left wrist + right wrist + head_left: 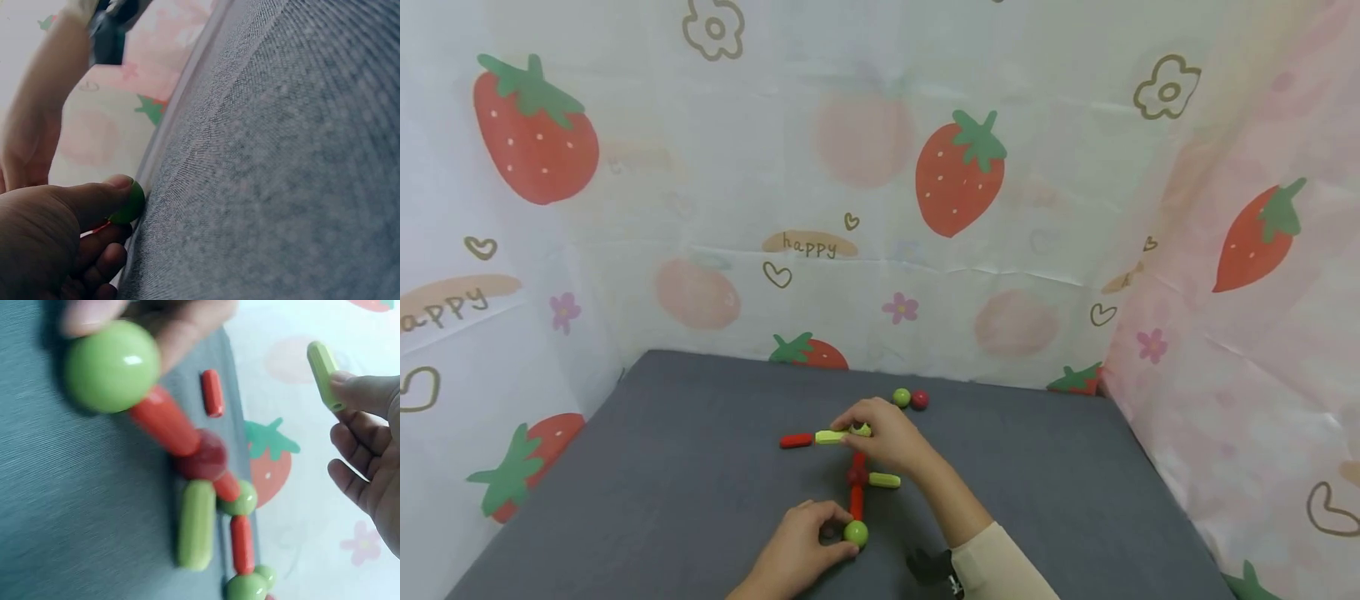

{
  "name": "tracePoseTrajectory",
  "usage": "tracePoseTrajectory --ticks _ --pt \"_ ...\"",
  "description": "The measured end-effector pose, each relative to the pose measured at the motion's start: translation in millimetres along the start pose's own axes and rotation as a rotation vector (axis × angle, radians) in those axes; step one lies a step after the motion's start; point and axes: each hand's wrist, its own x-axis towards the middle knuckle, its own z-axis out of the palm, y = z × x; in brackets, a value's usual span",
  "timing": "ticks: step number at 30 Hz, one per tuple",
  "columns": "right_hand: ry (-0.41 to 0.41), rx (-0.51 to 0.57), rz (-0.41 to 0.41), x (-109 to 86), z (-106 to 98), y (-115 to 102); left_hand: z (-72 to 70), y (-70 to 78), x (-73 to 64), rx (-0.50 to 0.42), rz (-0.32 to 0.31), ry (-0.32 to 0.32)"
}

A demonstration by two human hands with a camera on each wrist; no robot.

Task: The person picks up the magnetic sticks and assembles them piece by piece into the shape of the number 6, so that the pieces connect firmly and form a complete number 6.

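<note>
In the head view, my left hand pinches a green ball between thumb and fingers at the near end of a ball-and-rod assembly. From that ball a red rod runs to a dark red ball, which has a light green rod on its side. Another red rod joins two green balls farther along in the right wrist view. My right hand holds a light green rod by one end, above the assembly. The left wrist view shows the pinched ball partly covered by my thumb.
A loose red rod lies left of the assembly. Behind my right hand, a green ball and a red ball rest side by side on the grey cloth. A strawberry-printed curtain stands along the table's back edge.
</note>
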Motion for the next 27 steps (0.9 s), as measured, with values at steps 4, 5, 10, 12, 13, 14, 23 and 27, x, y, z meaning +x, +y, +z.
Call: tracePoseTrajectory --ticks 4,5,10,12,13,14,23,27 --pt "0.026 0.015 0.018 -22.5 2 6 -0.2 0.7 0.6 0.007 0.011 0.021" --pt "0.032 0.020 0.013 -26.9 3 8 -0.3 0.9 0.7 0.009 0.014 0.027" --pt "0.044 0.064 0.013 -49.1 4 14 0.2 1.6 0.2 0.008 0.002 0.023" --pt "0.043 0.080 0.034 -57.9 5 16 0.8 1.7 0.5 0.007 -0.004 0.014" --pt "0.044 0.087 0.044 -62.1 6 17 1.1 1.7 0.6 0.002 -0.008 0.005" --pt "0.045 0.089 0.054 -66.3 7 19 1.4 1.7 0.7 0.002 -0.010 0.002" --pt "0.084 0.118 0.116 -98.7 18 29 3.2 3.1 2.0 0.012 -0.036 -0.008" --pt "0.082 0.142 0.135 -107.0 22 35 3.9 2.9 3.0 0.024 -0.036 0.004"
